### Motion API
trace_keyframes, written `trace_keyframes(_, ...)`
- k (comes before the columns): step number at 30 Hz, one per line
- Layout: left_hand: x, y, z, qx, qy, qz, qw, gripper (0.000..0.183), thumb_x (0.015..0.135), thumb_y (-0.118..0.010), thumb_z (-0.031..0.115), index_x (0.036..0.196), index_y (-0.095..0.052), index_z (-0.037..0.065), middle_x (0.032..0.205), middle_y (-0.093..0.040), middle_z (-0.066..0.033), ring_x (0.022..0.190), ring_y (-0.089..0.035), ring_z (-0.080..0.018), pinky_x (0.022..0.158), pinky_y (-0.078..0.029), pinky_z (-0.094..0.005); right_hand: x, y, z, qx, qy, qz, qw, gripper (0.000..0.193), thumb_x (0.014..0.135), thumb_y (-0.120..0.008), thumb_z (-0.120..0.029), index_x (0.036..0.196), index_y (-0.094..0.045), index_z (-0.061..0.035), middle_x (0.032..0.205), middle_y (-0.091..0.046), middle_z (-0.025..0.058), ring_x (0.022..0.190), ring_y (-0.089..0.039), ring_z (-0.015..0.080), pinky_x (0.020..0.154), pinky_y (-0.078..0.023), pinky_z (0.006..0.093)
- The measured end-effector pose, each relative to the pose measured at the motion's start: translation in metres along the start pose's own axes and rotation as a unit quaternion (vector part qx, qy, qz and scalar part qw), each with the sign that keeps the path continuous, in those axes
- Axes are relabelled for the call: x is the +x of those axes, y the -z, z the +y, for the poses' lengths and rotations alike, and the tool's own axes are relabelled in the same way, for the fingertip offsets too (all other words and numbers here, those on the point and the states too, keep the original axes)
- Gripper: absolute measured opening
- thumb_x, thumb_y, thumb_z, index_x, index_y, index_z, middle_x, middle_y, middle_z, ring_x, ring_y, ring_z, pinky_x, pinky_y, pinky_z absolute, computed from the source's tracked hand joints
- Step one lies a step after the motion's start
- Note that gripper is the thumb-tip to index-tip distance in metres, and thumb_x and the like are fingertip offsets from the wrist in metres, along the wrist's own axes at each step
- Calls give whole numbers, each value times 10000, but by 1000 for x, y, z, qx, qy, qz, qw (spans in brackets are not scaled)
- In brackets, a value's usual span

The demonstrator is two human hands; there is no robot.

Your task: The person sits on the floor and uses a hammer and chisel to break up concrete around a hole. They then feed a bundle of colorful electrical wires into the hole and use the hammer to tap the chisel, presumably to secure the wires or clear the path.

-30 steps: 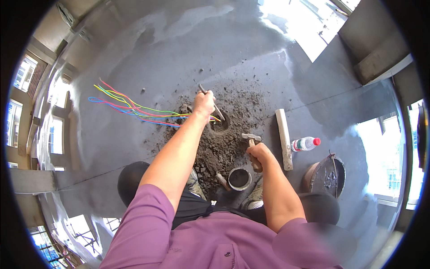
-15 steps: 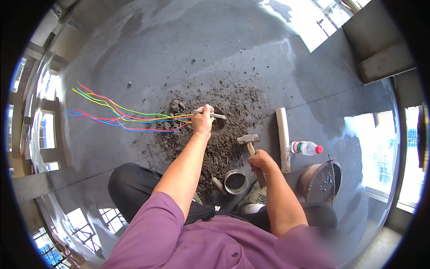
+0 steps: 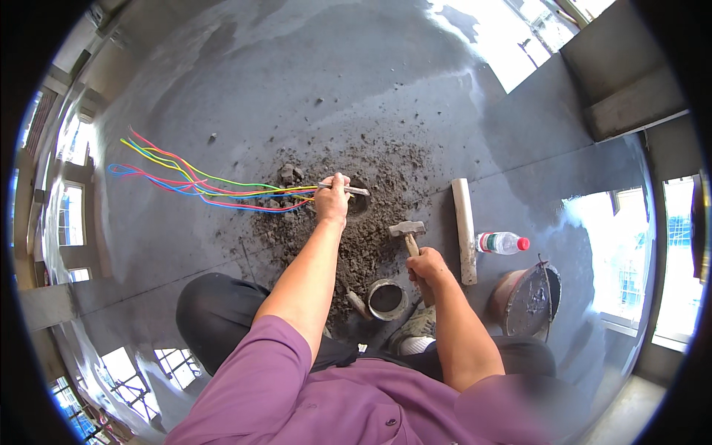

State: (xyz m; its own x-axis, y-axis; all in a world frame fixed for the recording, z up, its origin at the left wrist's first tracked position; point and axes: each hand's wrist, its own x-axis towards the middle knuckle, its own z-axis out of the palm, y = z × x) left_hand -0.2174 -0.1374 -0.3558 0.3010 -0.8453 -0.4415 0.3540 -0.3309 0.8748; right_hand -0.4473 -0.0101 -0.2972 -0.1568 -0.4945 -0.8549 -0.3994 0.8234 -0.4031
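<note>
My left hand [image 3: 331,200] is closed round a metal chisel [image 3: 356,190], which lies nearly level with its tip to the right over a dark hole [image 3: 359,204] in the floor. Red, yellow, green and blue wires [image 3: 222,194] run leftward from beside that hand; where they begin is hidden by it. In my right hand [image 3: 428,265] is a hammer, gripped by its wooden handle; the metal hammer head [image 3: 407,228] points away from me, to the right of the hole and apart from the chisel. Loose grey rubble [image 3: 297,230] surrounds the hole.
Close to my feet stand a round open pipe piece [image 3: 388,300] and a small stick-like piece [image 3: 359,304]. To the right lie a long pale pipe [image 3: 464,230] and a clear bottle with a red cap [image 3: 504,242]. Nearer me is a bucket [image 3: 506,297] with dark contents.
Little differs. The whole view has shifted slightly, and both hands keep their holds on the chisel and the hammer. The wires' loose ends sit slightly differently.
</note>
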Motion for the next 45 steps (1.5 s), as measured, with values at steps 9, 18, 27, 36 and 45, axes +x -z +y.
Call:
trace_keyframes(9,-1,-14,-7,125,-53,-48,990,254,989,-630,320,1011,-701,77,909,-664,21,757,-572,-75,652,-463,-246,-35,16,-43,-145,335,287,885,222,756,-657,-183,851,-609,11,760,-647,237,777,-652,431,708,-519,470)
trace_keyframes(18,-25,-32,16,241,-103,-48,964,329,982,-601,343,923,-674,28,695,-646,-66,661,-602,-199,659,-476,-345,-136,13,-177,-69,531,223,815,211,934,-667,-202,1016,-553,-44,685,-594,141,608,-599,265,581,-471,385)
trace_keyframes(27,25,-12,-37,241,-107,-16,964,353,947,-574,349,954,-680,13,890,-702,-200,888,-669,-390,752,-501,-451,-99,-18,-148,-331,422,212,817,327,952,-591,-374,919,-518,-57,736,-649,188,728,-650,412,657,-491,534)
trace_keyframes(36,-8,-20,-10,298,-133,-45,944,316,968,-547,295,949,-673,5,900,-708,-196,861,-672,-379,754,-512,-436,-96,-3,-151,-263,510,210,791,312,939,-624,-323,926,-511,-33,787,-637,216,745,-631,432,626,-482,517)
trace_keyframes(45,3,-3,-18,212,-92,-50,972,314,965,-605,320,1047,-686,28,950,-713,-166,900,-671,-348,798,-508,-403,-112,-5,-168,-258,548,209,768,319,953,-610,-331,890,-495,-40,724,-615,199,697,-625,418,609,-474,516)
